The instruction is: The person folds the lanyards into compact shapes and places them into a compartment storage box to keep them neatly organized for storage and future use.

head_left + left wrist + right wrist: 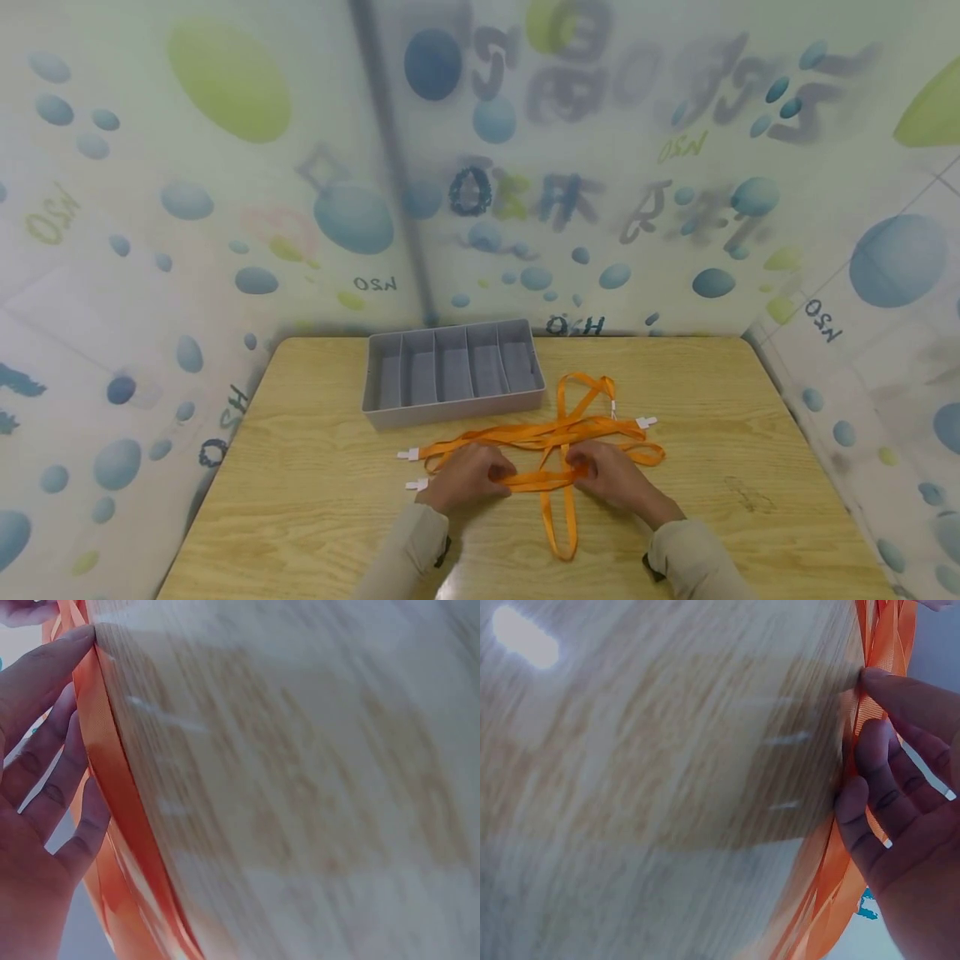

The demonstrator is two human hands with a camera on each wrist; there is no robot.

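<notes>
- The flat orange ribbon lanyard (540, 481), stretched between both hands, could snag: a narrow orange ribbon loop (572, 525) crosses it towards 6 o'clock, and tangled orange ribbon straps (517, 433) lie near, at 12.
- A hard sideways pull might drag neighbours along, catching on a white plastic clip (417, 485) (this one pokes out at 9 o'clock).
- Left hand (467, 479), at the lanyard's 9 o'clock, pinches it between thumb and fingers, forearm entering from 7.
- Right hand (615, 477) pinches likewise at 3, forearm from 5.
- Grey five-compartment plastic tray (457, 411): towards 11 o'clock.
</notes>
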